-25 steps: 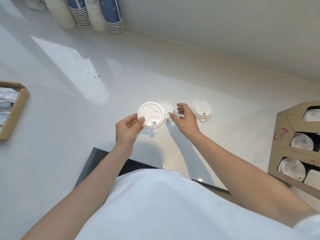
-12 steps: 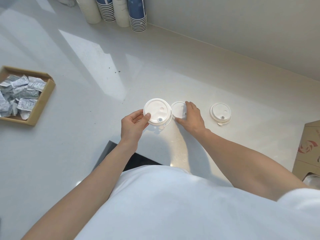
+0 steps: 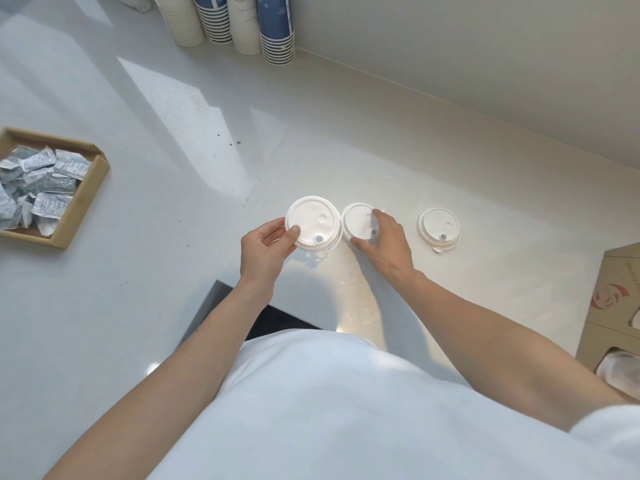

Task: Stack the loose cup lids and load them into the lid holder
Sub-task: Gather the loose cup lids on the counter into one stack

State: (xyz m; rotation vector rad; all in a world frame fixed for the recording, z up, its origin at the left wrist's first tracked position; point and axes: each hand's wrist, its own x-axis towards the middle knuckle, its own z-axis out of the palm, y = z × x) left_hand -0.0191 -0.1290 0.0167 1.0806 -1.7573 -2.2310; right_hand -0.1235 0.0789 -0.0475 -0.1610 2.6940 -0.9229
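My left hand [image 3: 265,249] grips a white cup lid [image 3: 311,225] by its near-left rim and holds it just above the counter. To its right, a second white lid [image 3: 358,221] lies on the counter with my right hand [image 3: 384,244] closed around its rim, fingers over the right side and thumb at the near edge. A third white lid [image 3: 439,226] rests alone further right. The cardboard lid holder [image 3: 609,306] shows at the right edge, with white lids in its slots.
A cardboard tray [image 3: 83,202] of silver sachets sits at the left. Stacks of paper cups [image 3: 242,26] stand against the far wall. The counter's near edge, with a dark gap [image 3: 277,320], lies just in front of my body.
The view has swung left, so the lid holder has slid to the right edge and the sachet tray has come in. My right hand has settled over the second lid and closed on its rim.
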